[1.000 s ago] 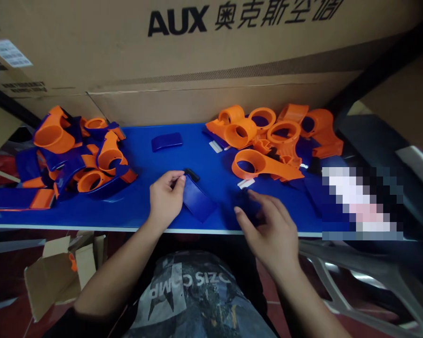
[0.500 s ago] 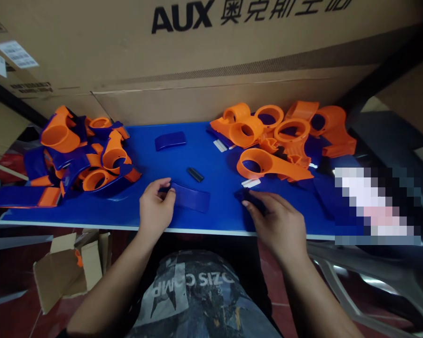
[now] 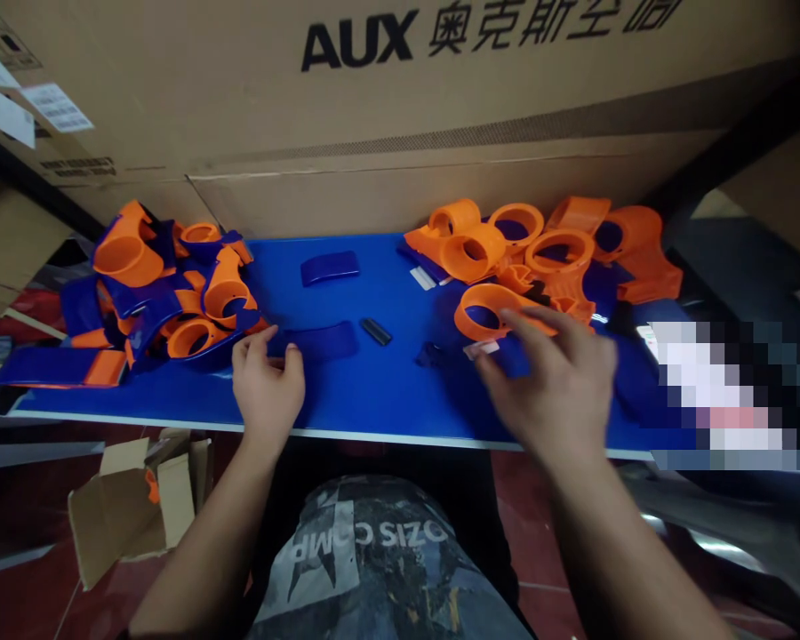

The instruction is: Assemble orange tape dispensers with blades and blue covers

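My left hand (image 3: 267, 382) has its thumb and fingers curled round the left end of a curved dark-blue plastic plate (image 3: 326, 341), slightly blurred by motion. Over the right side of the table, my right hand (image 3: 550, 378) is open, its fingers spread near an orange tape dispenser body (image 3: 465, 311) with a round ring. A white strip (image 3: 481, 348) lies by its thumb. On the tabletop between the hands are a small dark-blue part (image 3: 430, 356) and a short black ribbed piece (image 3: 377, 332).
Orange and blue dispenser pieces (image 3: 130, 258) are heaped at left, orange ring bodies (image 3: 560, 253) at right. Another blue plate (image 3: 330, 268) lies toward the back of the blue table (image 3: 373, 400). A large cardboard box (image 3: 253, 107) stands behind; an open carton (image 3: 116, 502) is below left.
My right hand has let go of the small dark-blue part, opened and moved toward the orange pieces. My left hand has shifted left and away from me with the blue plate.
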`<state>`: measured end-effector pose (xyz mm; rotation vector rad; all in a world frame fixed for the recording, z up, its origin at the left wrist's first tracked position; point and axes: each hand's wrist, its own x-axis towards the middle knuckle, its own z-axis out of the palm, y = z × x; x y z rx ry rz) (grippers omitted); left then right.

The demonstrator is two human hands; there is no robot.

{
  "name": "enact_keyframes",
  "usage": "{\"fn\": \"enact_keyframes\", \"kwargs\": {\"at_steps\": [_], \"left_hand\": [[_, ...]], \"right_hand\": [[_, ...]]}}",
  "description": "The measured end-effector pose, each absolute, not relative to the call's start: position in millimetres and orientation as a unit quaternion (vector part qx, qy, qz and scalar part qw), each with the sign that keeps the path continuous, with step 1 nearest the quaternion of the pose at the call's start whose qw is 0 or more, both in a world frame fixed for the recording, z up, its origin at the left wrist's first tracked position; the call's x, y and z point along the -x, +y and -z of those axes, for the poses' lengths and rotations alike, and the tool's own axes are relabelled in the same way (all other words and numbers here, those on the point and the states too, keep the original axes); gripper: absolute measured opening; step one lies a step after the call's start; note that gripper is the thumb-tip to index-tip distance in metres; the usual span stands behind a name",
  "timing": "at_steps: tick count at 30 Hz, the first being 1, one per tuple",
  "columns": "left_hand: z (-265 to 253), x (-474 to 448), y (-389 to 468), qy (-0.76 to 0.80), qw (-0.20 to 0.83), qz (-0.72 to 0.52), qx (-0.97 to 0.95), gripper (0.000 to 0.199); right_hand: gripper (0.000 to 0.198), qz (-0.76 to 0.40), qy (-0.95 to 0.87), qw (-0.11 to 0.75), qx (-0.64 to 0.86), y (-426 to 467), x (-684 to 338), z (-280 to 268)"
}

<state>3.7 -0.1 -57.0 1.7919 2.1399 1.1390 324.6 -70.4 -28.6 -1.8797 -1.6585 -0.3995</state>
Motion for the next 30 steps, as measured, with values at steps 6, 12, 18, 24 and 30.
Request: {"fn": "enact_keyframes", "kwargs": {"at_steps": [6,12,18,24,30], "left_hand": [[54,-17,-17,0.719,0.014,-0.297,-0.628,0.056],[59,-15,-15,0.681,0.023,-0.330,-0.653,0.057],[19,-27,-55,0.510,0.032,-0.484,-0.711,0.097],[-39,-38,-82,0.395,0.380,-0.229,-0.805,0.072],[-11,-54,-98,0.389,0.633,-0.178,-0.645,0.038]], "right_hand": [[0.060,0.095,-0.605,0.102,0.784,-53,-380,12],[0.034,0.188,-0.583,0.181,0.769,-51,-389,6],[0.035,0.189,-0.713,0.275,0.617,-82,-334,-37],[0.042,-0.084,-0.775,0.320,0.538,-116,-264,-42],[0.083,-0.485,-0.433,0.566,0.507,-147,-273,-4]]}}
